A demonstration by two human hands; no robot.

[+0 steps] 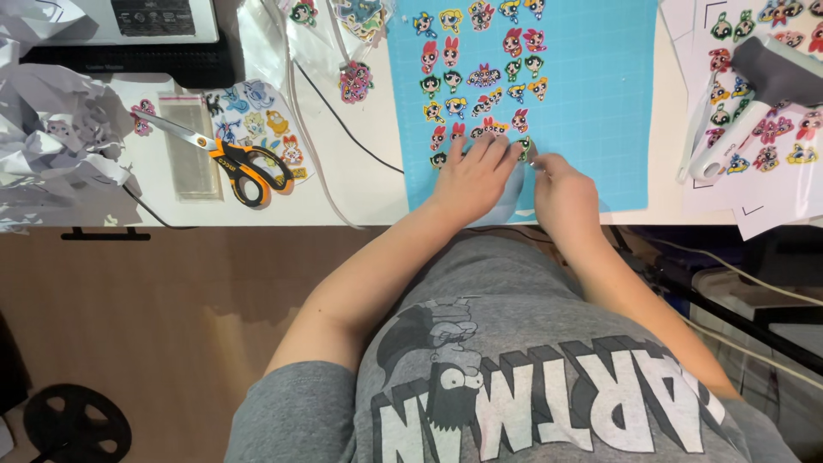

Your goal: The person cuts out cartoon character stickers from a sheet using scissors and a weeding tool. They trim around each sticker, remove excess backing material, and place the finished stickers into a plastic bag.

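- Resting flat on the near edge of a light blue gridded cutting mat (591, 94), the left hand (474, 176) has its fingers (493, 150) spread and pressed down, gripping nothing.
- Just right of it, the right hand (561, 193) lies on the same mat; its fingertips seem to pinch at a small green-and-black cartoon sticker cutout (524, 147), though whether they actually hold it cannot be told.
- Rows of small colourful cartoon-figure sticker cutouts (480, 77) lie on the mat, far of both hands, the nearest ones touching the left fingertips.
- Left of the mat on the white counter (360, 184), orange-and-black-handled scissors (227, 154) lie over a clear plastic sleeve (193, 163), beside a sheet of pastel animal stickers (257, 111).
- Crumpled white paper scraps (51, 146) are heaped at the far left.
- At the right, a grey-and-white handheld roller tool (754, 86) lies on printed white sticker sheets (771, 163).
- No box, tray or other container is seen; the cutouts sit loose on the mat.
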